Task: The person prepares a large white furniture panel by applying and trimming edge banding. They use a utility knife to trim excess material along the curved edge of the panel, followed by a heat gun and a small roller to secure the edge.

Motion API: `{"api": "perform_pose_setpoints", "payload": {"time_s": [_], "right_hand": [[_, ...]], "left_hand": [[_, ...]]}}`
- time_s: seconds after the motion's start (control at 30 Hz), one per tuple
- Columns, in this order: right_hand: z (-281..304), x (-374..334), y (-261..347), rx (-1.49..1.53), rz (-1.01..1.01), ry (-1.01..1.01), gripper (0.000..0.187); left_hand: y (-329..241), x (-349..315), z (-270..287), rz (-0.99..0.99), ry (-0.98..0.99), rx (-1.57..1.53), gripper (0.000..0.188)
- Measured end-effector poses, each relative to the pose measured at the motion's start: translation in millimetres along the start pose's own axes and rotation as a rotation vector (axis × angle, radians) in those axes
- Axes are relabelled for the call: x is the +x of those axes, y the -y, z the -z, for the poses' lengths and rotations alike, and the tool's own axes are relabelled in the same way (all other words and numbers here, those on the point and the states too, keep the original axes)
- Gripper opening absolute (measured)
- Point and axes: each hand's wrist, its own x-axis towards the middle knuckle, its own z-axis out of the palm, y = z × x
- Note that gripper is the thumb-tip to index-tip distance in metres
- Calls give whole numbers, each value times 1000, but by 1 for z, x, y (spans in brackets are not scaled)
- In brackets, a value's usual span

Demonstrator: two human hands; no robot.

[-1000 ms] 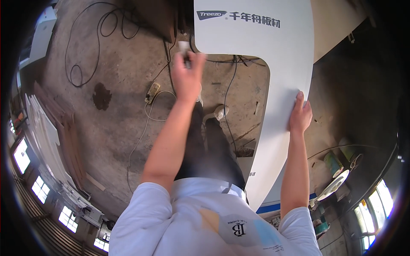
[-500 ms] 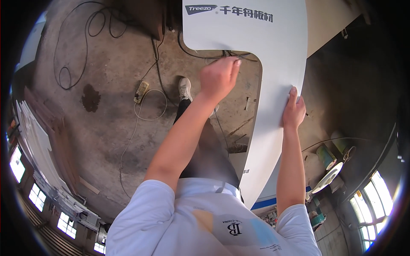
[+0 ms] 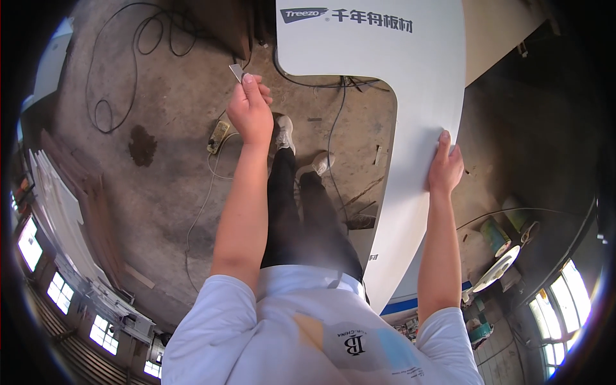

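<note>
Out over the floor, left of the white board point(image 3: 420, 122), my left hand point(image 3: 250, 112) is closed on a small flat grey rectangular piece point(image 3: 237, 72). The piece sticks out past the thumb; its exact kind does not show. The board is large, with a wide far part, a rounded inner cutout and a narrow arm curving back toward my waist. My right hand point(image 3: 444, 168) grips the right edge of that arm, one digit lying along the top face. Its other fingers are partly hidden at the edge.
A yellowish power strip point(image 3: 218, 137) with cables lies on the floor near my feet. Black cable point(image 3: 102, 122) loops at the far left. Stacked boards point(image 3: 61, 199) stand along the left side. A round white disc-shaped thing point(image 3: 494, 268) sits at the right, beside green rolls point(image 3: 495, 236).
My left hand has swung left from the board's inner edge to over the floor, and the grey piece in it now shows. My right hand stays on the board's edge.
</note>
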Motion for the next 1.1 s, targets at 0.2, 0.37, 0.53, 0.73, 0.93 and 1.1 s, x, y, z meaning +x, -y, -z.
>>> {"api": "perform_pose_setpoints", "payload": {"time_s": [0.2, 0.37, 0.53, 0.73, 0.93, 1.1], "right_hand": [[1, 6, 1, -18, -75, 80, 78], [5, 5, 1, 11, -80, 77, 77], [1, 2, 5, 11, -33, 26, 80], [8, 2, 6, -10, -139, 105, 85], [11, 4, 9, 18, -121, 165, 92], [9, 2, 11, 49, -85, 152, 95]], "left_hand": [[-24, 1, -23, -78, 150, -21, 37], [-32, 28, -30, 215, 242, -456, 35], [-16, 50, -2, 192, 94, -417, 30], [-25, -54, -4, -8, 281, -331, 16], [-8, -82, -52, -462, 61, -29, 18], [0, -56, -60, -471, -222, 90, 23]]}}
